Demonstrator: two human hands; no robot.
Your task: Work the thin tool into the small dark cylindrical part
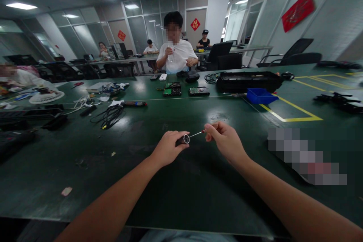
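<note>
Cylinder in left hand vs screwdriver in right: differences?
The cylinder is short, thick and dark with a bright rim; the screwdriver is a thin bright shaft with a red collar. The left hand wraps the cylinder, only its end showing; the right hand pinches the screwdriver by fingertips, shaft bare. Both are held above the green table, the screwdriver tip at the cylinder's rim.

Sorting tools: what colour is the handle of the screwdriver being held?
Red screwdriver handle in the right hand; head view.
</note>
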